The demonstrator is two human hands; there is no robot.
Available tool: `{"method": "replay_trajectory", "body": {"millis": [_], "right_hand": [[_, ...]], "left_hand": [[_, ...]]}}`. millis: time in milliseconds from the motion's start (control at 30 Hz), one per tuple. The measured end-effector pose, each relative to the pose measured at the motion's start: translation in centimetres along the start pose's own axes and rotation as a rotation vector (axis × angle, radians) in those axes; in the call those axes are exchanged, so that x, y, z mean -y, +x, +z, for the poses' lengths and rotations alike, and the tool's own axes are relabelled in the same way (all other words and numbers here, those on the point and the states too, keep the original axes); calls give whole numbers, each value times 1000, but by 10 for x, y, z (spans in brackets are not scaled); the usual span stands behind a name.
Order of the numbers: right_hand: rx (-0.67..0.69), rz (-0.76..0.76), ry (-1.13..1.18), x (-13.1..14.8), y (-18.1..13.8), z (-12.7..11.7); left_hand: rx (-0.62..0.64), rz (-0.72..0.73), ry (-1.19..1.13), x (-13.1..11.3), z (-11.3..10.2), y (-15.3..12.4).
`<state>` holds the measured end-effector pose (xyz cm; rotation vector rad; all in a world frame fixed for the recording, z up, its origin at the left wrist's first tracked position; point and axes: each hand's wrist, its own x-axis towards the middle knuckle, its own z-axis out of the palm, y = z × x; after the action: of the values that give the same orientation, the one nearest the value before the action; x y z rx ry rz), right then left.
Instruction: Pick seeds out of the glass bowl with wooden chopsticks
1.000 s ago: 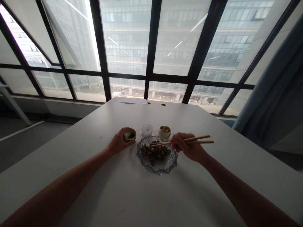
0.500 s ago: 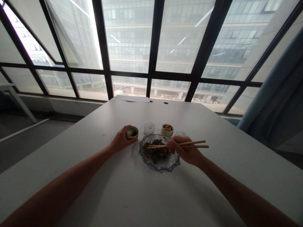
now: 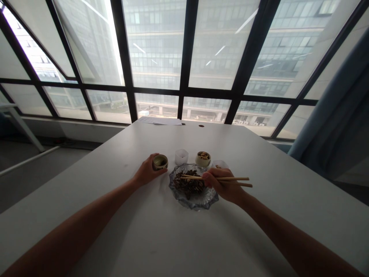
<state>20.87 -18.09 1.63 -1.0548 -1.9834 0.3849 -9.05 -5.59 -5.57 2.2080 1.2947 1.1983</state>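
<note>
My left hand [image 3: 147,170] is wrapped around a small round cup [image 3: 160,163] with a little dark stuff inside. A pair of wooden chopsticks [image 3: 230,179] is gripped in my right hand [image 3: 223,185]. Their tips are over a heap of dark, striped seeds [image 3: 188,186], which look like sunflower seeds. That heap lies in a scalloped clear glass dish [image 3: 209,201] in front of me. Whether the tips pinch a seed is too small to tell. My right fingers hover over the dish's right rim and hide part of it.
Behind the dish stand a white translucent cup [image 3: 181,157] and a small round pot [image 3: 203,159] of light-brown pieces. Another clear container [image 3: 220,164] is partly hidden by my right hand. Papers [image 3: 160,121] lie at the far end of the white table [image 3: 173,231], by the windows.
The chopsticks have shifted slightly in my right hand, their tips a little higher over the seeds and the back ends lower. My left hand stays on the cup.
</note>
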Motion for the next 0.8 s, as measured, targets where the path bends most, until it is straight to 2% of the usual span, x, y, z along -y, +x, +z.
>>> {"method": "replay_trajectory", "body": {"millis": [233,467,567,733,800], "right_hand": [[4,-61,-103,1,0,-2],[49,-21,-14,-3,-3,0],[17,74,119,-7,-3,2],[-211,390,455,-21,5,2],[-258,467,543,-27,9,1]], "left_hand": [[-1,-7,-4,0,0,0],[7,-18,-6,-3,-1,0],[12,-26,-6,-5,-2,0],[6,-29,11,-8,-3,-1],[1,-11,24,-8,-3,-1]]}}
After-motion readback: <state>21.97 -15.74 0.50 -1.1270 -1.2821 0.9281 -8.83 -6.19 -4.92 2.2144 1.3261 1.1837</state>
